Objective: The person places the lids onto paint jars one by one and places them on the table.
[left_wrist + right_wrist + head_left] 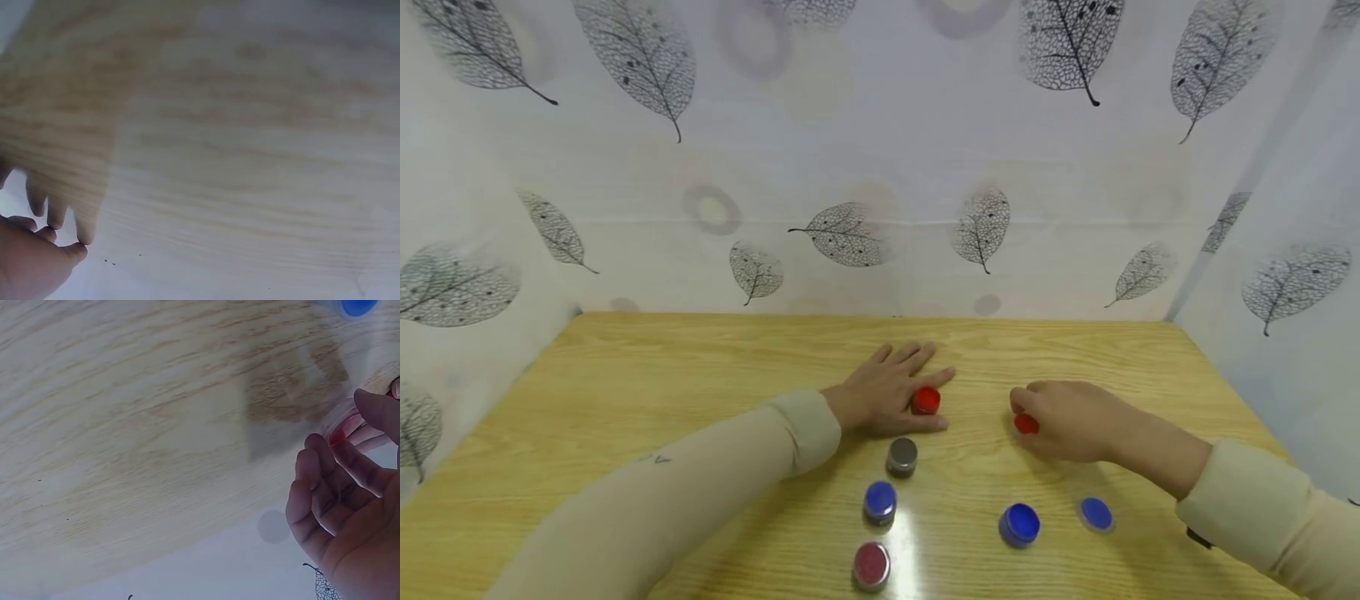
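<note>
My left hand (pixel 887 396) lies on the table with its fingers spread and straight. An uncapped small jar of red paint (pixel 926 401) stands in the gap between its thumb and index finger. In the left wrist view only part of the left hand (pixel 37 259) shows, at the lower left. To the right of the red jar, my right hand (pixel 1071 419) pinches a red jar lid (pixel 1026 424), apart from the jar. The right wrist view shows this lid's clear rim (pixel 340 419) between thumb and fingers of the right hand (pixel 356 500).
Capped grey (pixel 902 457), blue (pixel 880 503) and dark red (pixel 872 566) jars stand in a column near the left forearm. An uncapped blue jar (pixel 1019 525) stands front right, its blue lid (pixel 1097 514) beside it. Leaf-patterned cloth (pixel 880 150) bounds the wooden table (pixel 700 358).
</note>
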`<action>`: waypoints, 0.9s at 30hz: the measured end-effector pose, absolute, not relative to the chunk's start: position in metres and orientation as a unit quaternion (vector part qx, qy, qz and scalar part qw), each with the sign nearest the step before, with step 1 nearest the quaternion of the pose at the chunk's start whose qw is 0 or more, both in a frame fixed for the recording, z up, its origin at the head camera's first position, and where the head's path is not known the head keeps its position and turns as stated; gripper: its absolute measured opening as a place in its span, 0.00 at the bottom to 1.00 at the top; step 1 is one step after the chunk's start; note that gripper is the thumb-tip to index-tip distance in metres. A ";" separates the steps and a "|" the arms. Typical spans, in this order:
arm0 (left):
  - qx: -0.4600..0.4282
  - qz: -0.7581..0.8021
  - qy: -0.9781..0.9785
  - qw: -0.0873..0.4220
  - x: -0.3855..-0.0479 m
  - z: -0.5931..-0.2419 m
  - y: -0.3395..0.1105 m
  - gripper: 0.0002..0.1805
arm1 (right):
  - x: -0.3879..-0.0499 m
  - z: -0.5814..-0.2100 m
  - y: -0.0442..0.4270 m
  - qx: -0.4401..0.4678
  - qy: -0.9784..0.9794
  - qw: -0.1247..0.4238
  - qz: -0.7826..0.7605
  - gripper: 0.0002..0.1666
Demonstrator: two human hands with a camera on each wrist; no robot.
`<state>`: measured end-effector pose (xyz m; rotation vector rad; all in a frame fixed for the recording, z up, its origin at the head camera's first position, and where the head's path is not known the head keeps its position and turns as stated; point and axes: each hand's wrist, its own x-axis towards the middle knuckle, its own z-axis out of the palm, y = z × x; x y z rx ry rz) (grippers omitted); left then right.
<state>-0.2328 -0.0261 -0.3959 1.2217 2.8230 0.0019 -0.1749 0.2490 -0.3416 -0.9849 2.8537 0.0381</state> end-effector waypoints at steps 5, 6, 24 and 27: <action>0.403 0.000 0.915 0.022 -0.231 -0.395 -0.030 0.43 | -0.175 -0.338 0.244 -0.332 0.942 0.039 0.014 0.11; 0.404 0.000 0.915 0.019 -0.231 -0.395 -0.031 0.42 | -0.175 -0.337 0.244 -0.335 0.942 0.033 0.015 0.11; 0.375 0.044 0.923 -0.079 -0.210 -0.388 -0.077 0.37 | -0.173 -0.314 0.204 -0.435 0.894 -0.111 0.016 0.15; 0.369 0.034 0.923 -0.098 -0.203 -0.384 -0.086 0.34 | -0.170 -0.309 0.189 -0.462 0.875 -0.141 0.016 0.16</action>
